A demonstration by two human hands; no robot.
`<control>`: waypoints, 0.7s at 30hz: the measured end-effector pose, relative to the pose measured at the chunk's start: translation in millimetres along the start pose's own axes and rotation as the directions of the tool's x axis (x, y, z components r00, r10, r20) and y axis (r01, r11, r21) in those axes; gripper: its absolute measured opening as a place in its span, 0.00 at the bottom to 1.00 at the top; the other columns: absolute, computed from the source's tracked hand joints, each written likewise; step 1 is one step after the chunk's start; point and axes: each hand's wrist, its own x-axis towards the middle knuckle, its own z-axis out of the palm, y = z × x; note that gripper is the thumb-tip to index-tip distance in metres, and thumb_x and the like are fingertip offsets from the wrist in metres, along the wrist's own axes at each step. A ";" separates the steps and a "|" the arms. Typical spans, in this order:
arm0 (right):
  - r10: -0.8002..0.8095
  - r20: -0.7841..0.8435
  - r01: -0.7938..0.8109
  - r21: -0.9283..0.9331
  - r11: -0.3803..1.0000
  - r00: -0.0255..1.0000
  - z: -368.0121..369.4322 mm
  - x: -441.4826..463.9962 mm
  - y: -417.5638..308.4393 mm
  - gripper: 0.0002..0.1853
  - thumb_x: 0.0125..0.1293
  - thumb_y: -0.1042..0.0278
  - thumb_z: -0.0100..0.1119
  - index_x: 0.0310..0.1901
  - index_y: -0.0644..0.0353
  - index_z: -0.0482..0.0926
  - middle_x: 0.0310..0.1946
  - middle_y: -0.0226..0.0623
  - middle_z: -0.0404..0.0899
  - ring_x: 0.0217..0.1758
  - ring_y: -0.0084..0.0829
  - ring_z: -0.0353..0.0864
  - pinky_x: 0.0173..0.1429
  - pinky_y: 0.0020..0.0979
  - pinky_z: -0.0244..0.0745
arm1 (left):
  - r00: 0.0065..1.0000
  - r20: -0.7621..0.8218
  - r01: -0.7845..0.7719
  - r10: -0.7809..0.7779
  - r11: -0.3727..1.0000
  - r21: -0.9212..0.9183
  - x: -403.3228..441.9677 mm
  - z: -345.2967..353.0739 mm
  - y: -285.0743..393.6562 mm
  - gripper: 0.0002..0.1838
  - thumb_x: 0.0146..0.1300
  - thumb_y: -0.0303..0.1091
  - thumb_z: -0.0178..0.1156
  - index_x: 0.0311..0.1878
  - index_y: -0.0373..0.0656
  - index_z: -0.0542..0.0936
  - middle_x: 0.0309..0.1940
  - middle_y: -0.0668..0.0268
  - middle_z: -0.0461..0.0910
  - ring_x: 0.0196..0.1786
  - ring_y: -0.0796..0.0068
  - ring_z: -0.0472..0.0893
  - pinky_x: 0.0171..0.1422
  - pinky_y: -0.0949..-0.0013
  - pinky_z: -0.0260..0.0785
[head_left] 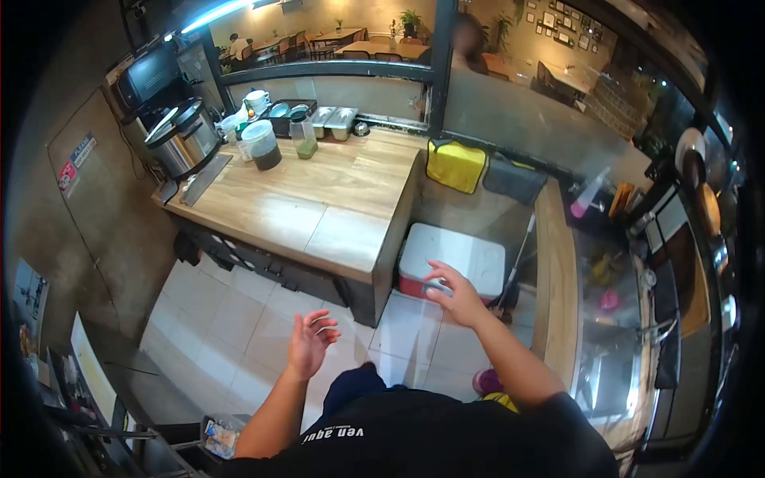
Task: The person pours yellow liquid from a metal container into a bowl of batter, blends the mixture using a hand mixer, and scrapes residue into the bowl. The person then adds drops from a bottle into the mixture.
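Observation:
My left hand [311, 342] is raised above the tiled floor, fingers apart and slightly curled, with nothing in it. To its right my right hand [453, 293] hovers in front of the cooler box [453, 251], which has a white lid and a red body. Its fingers are loosely bent and apart, and no object shows between them. Neither hand appears to touch anything. Ahead of both hands stands a wooden counter [335, 191]. On it are a white tub with dark contents [261, 145] and a clear jar with something green inside [304, 135].
A steel cooker [182, 139] stands at the counter's left end. Yellow [456, 166] and grey [514, 179] cloths hang below the window. To the right are a narrow wooden ledge [555, 279] and a sink area with a faucet [657, 331]. Tiled floor [239, 311] lies between.

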 end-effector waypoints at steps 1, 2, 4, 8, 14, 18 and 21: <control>-0.052 -0.002 0.052 -0.014 0.999 0.999 -2.8 29.9 -5.9 0.17 0.70 0.62 0.72 0.58 0.52 0.85 0.82 0.47 0.69 0.83 0.49 0.70 0.80 0.47 0.72 | 1.000 0.003 -0.007 0.007 1.000 -0.011 14.4 -7.0 3.5 0.42 0.81 0.75 0.40 0.69 0.44 0.77 0.51 0.59 0.87 0.51 0.61 0.86 0.61 0.57 0.74; -0.103 -0.003 0.103 -0.023 0.994 0.995 -2.6 57.0 -8.0 0.17 0.70 0.61 0.71 0.58 0.52 0.85 0.83 0.47 0.68 0.84 0.49 0.69 0.80 0.48 0.71 | 0.999 -0.036 -0.029 0.029 1.000 -0.003 28.4 -16.2 8.1 0.41 0.82 0.75 0.40 0.69 0.44 0.77 0.51 0.60 0.87 0.50 0.61 0.86 0.61 0.58 0.74; -0.117 -0.015 0.116 -0.020 0.993 0.993 5.1 101.5 0.2 0.17 0.70 0.60 0.71 0.57 0.53 0.85 0.83 0.48 0.66 0.85 0.49 0.68 0.81 0.49 0.71 | 0.996 -0.079 -0.051 0.052 0.999 0.016 62.4 -30.0 20.7 0.41 0.82 0.74 0.41 0.68 0.44 0.78 0.51 0.60 0.87 0.50 0.62 0.86 0.60 0.59 0.74; -0.038 -0.042 0.039 0.026 0.999 0.998 21.2 178.4 18.7 0.16 0.70 0.60 0.71 0.57 0.52 0.86 0.85 0.49 0.62 0.86 0.50 0.65 0.82 0.49 0.69 | 0.980 -0.087 -0.175 0.179 0.983 0.055 149.9 -37.6 56.5 0.38 0.83 0.71 0.42 0.66 0.44 0.79 0.49 0.62 0.87 0.49 0.64 0.86 0.56 0.62 0.74; -0.156 -0.120 0.163 0.049 0.985 0.980 4.3 316.7 103.1 0.15 0.69 0.58 0.75 0.54 0.51 0.89 0.86 0.54 0.59 0.87 0.53 0.63 0.83 0.49 0.66 | 0.876 -0.143 -0.310 0.461 0.765 0.565 299.8 -50.6 85.2 0.23 0.88 0.53 0.50 0.63 0.42 0.80 0.51 0.65 0.85 0.50 0.69 0.83 0.59 0.67 0.74; -0.101 -0.283 0.117 0.042 0.992 0.954 -27.0 424.0 113.9 0.14 0.68 0.58 0.76 0.53 0.49 0.89 0.84 0.58 0.62 0.88 0.56 0.61 0.86 0.50 0.59 | 0.747 -0.177 -0.279 0.641 0.544 0.792 365.1 -45.0 68.1 0.20 0.85 0.48 0.57 0.62 0.40 0.79 0.55 0.59 0.84 0.56 0.63 0.82 0.65 0.62 0.75; -0.179 -0.384 0.169 -0.060 0.984 0.906 -66.7 545.0 163.2 0.14 0.68 0.59 0.75 0.51 0.53 0.89 0.83 0.58 0.65 0.87 0.57 0.62 0.86 0.49 0.59 | 0.672 -0.150 -0.022 0.725 0.223 0.975 375.1 -38.3 52.2 0.26 0.76 0.53 0.66 0.63 0.41 0.79 0.59 0.51 0.81 0.64 0.53 0.79 0.72 0.50 0.69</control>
